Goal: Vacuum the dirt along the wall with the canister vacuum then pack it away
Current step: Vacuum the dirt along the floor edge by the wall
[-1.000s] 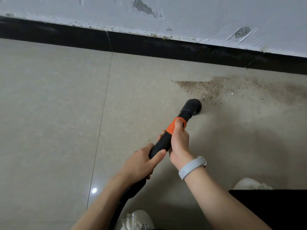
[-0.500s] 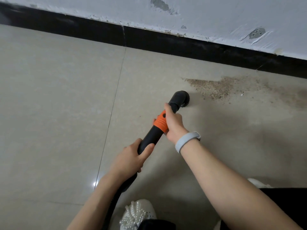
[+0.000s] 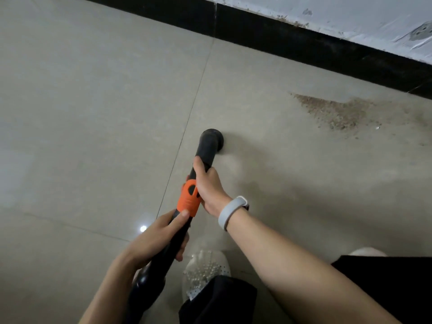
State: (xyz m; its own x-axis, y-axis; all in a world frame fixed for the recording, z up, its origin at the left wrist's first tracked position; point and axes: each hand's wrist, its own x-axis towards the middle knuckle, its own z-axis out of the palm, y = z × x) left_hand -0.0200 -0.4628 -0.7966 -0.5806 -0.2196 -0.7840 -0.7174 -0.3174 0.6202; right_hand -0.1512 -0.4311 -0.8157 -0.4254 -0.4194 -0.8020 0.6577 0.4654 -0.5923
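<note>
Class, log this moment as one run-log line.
both hands hold vacuum wand | nozzle on floor | dirt unreached

Black vacuum wand (image 3: 205, 148) with an orange collar (image 3: 188, 199) between the hands; grey wristband (image 3: 231, 211) on the right wrist; brown dirt (image 3: 334, 111) beyond, beige tiles (image 3: 93, 113), black skirting (image 3: 304, 40).

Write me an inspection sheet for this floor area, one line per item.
Surface: beige floor tiles, glossy, with a light reflection.
Job's things: vacuum wand, black with an orange collar; its nozzle sits on clean tile, apart from the dirt patch near the baseboard.
Clutter: nothing seen.
Hands: left hand grips the wand below the collar; right hand grips it above.
Cables: nothing seen; the hose end leaves the bottom edge.
Surroundings: black baseboard, scuffed white wall, beaded white shoe.
</note>
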